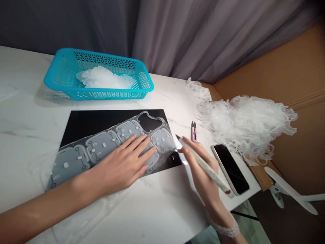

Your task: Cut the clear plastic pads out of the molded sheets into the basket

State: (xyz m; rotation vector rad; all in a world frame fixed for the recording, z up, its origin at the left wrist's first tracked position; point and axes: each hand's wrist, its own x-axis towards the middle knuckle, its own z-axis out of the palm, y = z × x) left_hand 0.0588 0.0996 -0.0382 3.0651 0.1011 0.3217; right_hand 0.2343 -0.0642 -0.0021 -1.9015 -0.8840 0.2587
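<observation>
A translucent silicone-like sheet (103,145) with several moulded, rounded panels lies slantwise over a black board (83,122). One panel-shaped opening shows near its far right end. My left hand (124,159) rests flat on the sheet, fingers spread and pointing right. To the right of the board, my right hand (203,169) grips a pale pen-shaped tool (203,164) with a dark pointed tip. The tip is near the board's right edge, apart from the sheet as far as I can see. What kind of tool it is, I cannot tell.
A blue plastic basket (106,94) holding translucent cut pieces (101,78) stands at the back left. Small pink thread snips (194,132) and a phone (231,169) lie on the right. Beyond them is a heap of translucent scraps (248,118) by cardboard (279,78).
</observation>
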